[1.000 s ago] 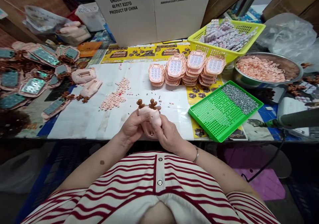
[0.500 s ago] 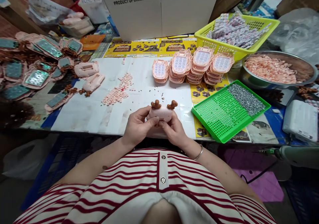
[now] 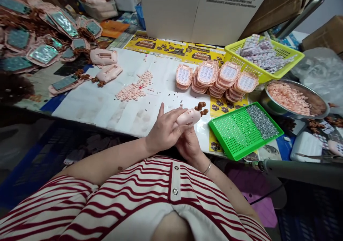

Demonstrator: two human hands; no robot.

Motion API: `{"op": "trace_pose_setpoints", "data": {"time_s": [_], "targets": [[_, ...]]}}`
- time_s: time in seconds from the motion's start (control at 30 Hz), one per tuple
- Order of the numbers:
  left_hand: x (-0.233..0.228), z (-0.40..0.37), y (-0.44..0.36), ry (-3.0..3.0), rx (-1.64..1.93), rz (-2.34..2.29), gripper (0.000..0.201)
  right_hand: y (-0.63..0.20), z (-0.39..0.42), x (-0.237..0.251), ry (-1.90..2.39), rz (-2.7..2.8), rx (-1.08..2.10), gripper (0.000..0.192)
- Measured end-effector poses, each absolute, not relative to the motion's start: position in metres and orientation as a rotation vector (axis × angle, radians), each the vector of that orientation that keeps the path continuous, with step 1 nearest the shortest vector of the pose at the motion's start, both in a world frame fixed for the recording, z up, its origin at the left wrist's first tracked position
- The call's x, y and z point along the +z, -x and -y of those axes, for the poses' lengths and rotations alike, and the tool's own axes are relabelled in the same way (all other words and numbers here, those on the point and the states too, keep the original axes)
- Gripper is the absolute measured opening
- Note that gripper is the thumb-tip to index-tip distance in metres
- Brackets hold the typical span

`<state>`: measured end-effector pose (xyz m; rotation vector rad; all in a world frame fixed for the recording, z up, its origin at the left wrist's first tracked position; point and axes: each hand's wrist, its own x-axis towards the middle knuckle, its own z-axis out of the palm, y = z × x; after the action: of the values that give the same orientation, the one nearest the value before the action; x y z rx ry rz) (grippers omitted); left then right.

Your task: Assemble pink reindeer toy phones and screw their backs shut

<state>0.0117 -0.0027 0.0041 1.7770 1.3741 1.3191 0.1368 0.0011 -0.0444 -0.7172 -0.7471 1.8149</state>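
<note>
Left hand [image 3: 164, 128] clamped on pale-pink rounded plastic shell [image 3: 189, 117], near centre; right hand [image 3: 190, 144] just below, can't tell grip. Brown branched antlers [image 3: 204, 112] already on; I see small pink plastic pieces [image 3: 131, 93] loose, farther left.

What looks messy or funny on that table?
Tiny dark bits look spilled: they lie loose on the white paper, just beyond the held pink toy. One red piece also looks odd among the small pale pink pieces. The toy itself shows no clear damage.
</note>
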Motion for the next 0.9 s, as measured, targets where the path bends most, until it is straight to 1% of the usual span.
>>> {"op": "trace_pose_setpoints", "data": {"time_s": [0.1,0.2,0.27,0.3,0.4,0.47,0.57,0.63,0.7,0.73,0.8,0.9], "targets": [[0.011,-0.009,0.000,-1.260,1.205,-1.221,0.047,-0.142,-0.014,-0.036,0.856,1.112,1.663,0.053],[0.014,-0.018,0.011,-0.700,1.260,-0.931,0.048,-0.144,-0.019,-0.023,0.976,1.563,1.336,0.068],[0.012,-0.019,0.014,-0.522,1.348,-0.799,0.047,-0.141,-0.015,-0.018,1.014,1.797,1.140,0.077],[0.010,-0.018,0.014,-0.494,1.372,-0.772,0.046,-0.138,-0.011,-0.016,1.026,1.878,1.071,0.075],[0.004,-0.012,0.011,-0.510,1.377,-0.780,0.045,-0.125,0.002,-0.018,1.032,1.965,0.941,0.057],[0.002,-0.009,0.008,-0.530,1.386,-0.773,0.044,-0.120,0.006,-0.021,1.027,1.980,0.870,0.054],[0.002,-0.008,0.006,-0.543,1.396,-0.743,0.041,-0.128,0.006,-0.019,1.007,2.037,0.834,0.060],[0.002,-0.007,0.007,-0.527,1.386,-0.733,0.039,-0.148,0.005,-0.013,0.988,2.121,0.819,0.070],[0.001,-0.005,0.007,-0.496,1.361,-0.735,0.037,-0.176,0.006,-0.004,1.014,2.141,0.726,0.078],[0.000,-0.003,0.006,-0.481,1.342,-0.742,0.036,-0.190,0.008,0.001,1.056,2.088,0.656,0.076],[-0.003,0.001,0.000,-0.466,1.274,-0.760,0.036,-0.212,0.015,0.008,1.149,1.924,0.565,0.063],[-0.007,0.007,-0.017,-0.492,1.138,-0.769,0.043,-0.220,0.027,0.010,1.241,1.866,0.611,0.046]]}}
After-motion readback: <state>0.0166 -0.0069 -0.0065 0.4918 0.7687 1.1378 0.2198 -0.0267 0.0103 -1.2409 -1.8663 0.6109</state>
